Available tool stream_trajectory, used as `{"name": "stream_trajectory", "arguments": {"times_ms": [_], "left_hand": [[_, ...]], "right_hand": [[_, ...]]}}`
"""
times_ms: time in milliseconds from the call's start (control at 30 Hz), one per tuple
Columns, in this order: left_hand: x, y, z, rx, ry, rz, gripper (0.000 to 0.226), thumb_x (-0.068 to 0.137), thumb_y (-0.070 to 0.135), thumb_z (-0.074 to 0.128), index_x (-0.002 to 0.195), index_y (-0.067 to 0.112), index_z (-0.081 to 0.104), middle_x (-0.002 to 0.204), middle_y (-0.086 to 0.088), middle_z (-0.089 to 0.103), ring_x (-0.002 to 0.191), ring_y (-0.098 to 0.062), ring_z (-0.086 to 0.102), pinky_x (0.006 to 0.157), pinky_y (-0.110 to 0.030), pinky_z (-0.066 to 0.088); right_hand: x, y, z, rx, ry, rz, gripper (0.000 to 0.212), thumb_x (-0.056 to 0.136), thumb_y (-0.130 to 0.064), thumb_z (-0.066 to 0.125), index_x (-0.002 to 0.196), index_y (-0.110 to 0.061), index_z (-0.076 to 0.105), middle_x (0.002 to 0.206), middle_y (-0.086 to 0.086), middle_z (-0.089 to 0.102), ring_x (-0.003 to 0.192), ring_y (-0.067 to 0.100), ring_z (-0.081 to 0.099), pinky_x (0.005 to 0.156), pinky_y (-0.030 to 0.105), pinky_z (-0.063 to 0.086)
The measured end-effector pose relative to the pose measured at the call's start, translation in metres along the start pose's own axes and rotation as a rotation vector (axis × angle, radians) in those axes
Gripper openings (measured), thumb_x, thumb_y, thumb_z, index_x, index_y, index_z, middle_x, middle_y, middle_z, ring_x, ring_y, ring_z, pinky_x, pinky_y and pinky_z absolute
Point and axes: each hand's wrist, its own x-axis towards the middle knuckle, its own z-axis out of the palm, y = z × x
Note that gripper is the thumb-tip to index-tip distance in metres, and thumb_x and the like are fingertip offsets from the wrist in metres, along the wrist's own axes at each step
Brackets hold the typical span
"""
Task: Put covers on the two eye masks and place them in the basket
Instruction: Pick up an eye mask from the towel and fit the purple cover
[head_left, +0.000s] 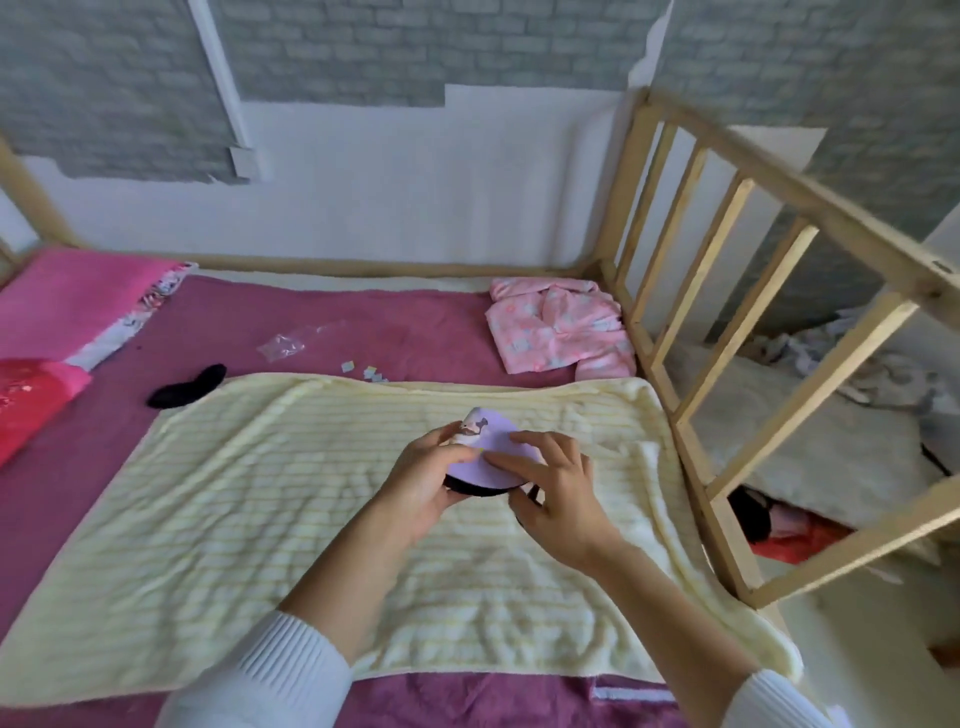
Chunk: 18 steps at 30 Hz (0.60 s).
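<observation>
Spread over a maroon bed, a cream towel (332, 499) backs the work. Head view: the left hand (423, 480) pinches the lilac cover (491, 447) and black eye mask (475, 489); the right hand (558, 491) presses fingers on top. Best to hold the opening wide and feed the mask evenly. A second black mask (189, 387) lies well apart. No basket shows; no readable writing.
</observation>
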Motion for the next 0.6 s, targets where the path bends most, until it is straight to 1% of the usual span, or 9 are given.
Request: {"name": "stream_trajectory", "arguments": {"times_ms": [100, 167, 200, 300, 333, 400, 433, 533, 600], "left_hand": [[-0.023, -0.002, -0.004, 0.052, 0.067, 0.055, 0.043, 0.08, -0.006, 0.054, 0.115, 0.014, 0.068, 0.102, -0.006, 0.07, 0.089, -0.023, 0.064, 0.063, -0.028, 0.056], [-0.04, 0.0, -0.007, 0.068, 0.041, 0.08, 0.046, 0.079, -0.007, 0.056, 0.117, 0.017, 0.067, 0.105, -0.003, 0.072, 0.093, -0.021, 0.065, 0.069, -0.028, 0.053], [-0.047, 0.001, -0.008, 0.079, 0.025, 0.086, 0.047, 0.079, -0.008, 0.056, 0.119, 0.017, 0.066, 0.107, -0.003, 0.071, 0.095, -0.02, 0.064, 0.076, -0.03, 0.051], [-0.067, 0.007, -0.01, 0.182, -0.011, 0.101, 0.043, 0.08, -0.005, 0.059, 0.117, 0.017, 0.067, 0.106, -0.001, 0.071, 0.094, -0.018, 0.063, 0.08, -0.031, 0.046], [-0.072, 0.01, -0.011, 0.282, -0.002, 0.113, 0.037, 0.081, 0.001, 0.063, 0.114, 0.018, 0.068, 0.103, 0.001, 0.07, 0.092, -0.017, 0.062, 0.079, -0.031, 0.046], [-0.08, 0.018, -0.016, 0.5, 0.043, 0.137, 0.029, 0.081, 0.017, 0.07, 0.11, 0.019, 0.069, 0.097, 0.003, 0.066, 0.09, -0.014, 0.059, 0.079, -0.03, 0.046], [-0.082, 0.022, -0.019, 0.54, 0.068, 0.151, 0.028, 0.08, 0.021, 0.072, 0.108, 0.021, 0.07, 0.095, 0.005, 0.066, 0.09, -0.013, 0.059, 0.078, -0.029, 0.047], [-0.087, 0.036, -0.028, 0.435, 0.128, 0.186, 0.02, 0.079, 0.021, 0.073, 0.098, 0.028, 0.072, 0.094, 0.015, 0.07, 0.094, -0.005, 0.063, 0.081, -0.031, 0.053], [-0.091, 0.043, -0.036, 0.365, 0.152, 0.195, 0.017, 0.078, 0.019, 0.074, 0.092, 0.03, 0.074, 0.092, 0.021, 0.072, 0.098, -0.002, 0.063, 0.087, -0.036, 0.053]], "right_hand": [[-0.012, -0.015, -0.008, 0.523, 0.033, 0.245, 0.05, 0.069, -0.026, 0.053, 0.116, -0.04, 0.06, 0.124, -0.024, 0.049, 0.118, -0.001, 0.034, 0.1, 0.023, 0.028], [-0.013, -0.021, -0.016, 0.793, 0.031, 0.405, 0.048, 0.07, -0.027, 0.054, 0.117, -0.033, 0.061, 0.123, -0.013, 0.056, 0.119, 0.003, 0.045, 0.103, 0.031, 0.035], [-0.013, -0.024, -0.02, 0.856, -0.005, 0.425, 0.043, 0.071, -0.026, 0.054, 0.112, -0.026, 0.064, 0.115, -0.007, 0.063, 0.109, 0.007, 0.055, 0.097, 0.031, 0.041], [-0.015, -0.039, -0.028, 0.834, -0.081, 0.348, 0.012, 0.077, -0.015, 0.06, 0.079, -0.017, 0.072, 0.072, -0.012, 0.07, 0.069, 0.006, 0.06, 0.067, 0.017, 0.046], [-0.015, -0.043, -0.029, 0.813, -0.084, 0.327, 0.012, 0.081, -0.011, 0.062, 0.075, -0.016, 0.071, 0.067, -0.013, 0.068, 0.064, 0.005, 0.058, 0.063, 0.015, 0.045], [-0.014, -0.047, -0.029, 0.79, -0.076, 0.309, 0.012, 0.084, -0.01, 0.064, 0.078, 0.0, 0.067, 0.069, -0.003, 0.062, 0.066, 0.011, 0.052, 0.065, 0.024, 0.042], [-0.014, -0.05, -0.031, 0.786, -0.064, 0.298, 0.021, 0.083, -0.013, 0.067, 0.081, 0.007, 0.062, 0.069, 0.001, 0.057, 0.066, 0.012, 0.049, 0.064, 0.026, 0.039], [-0.013, -0.06, -0.037, 0.792, -0.025, 0.291, 0.027, 0.071, -0.022, 0.08, 0.082, -0.004, 0.064, 0.062, -0.007, 0.059, 0.055, 0.007, 0.05, 0.052, 0.015, 0.039], [-0.012, -0.068, -0.035, 0.791, -0.067, 0.276, 0.019, 0.067, -0.014, 0.082, 0.074, -0.012, 0.064, 0.059, -0.008, 0.059, 0.054, 0.01, 0.05, 0.052, 0.017, 0.04]]}}
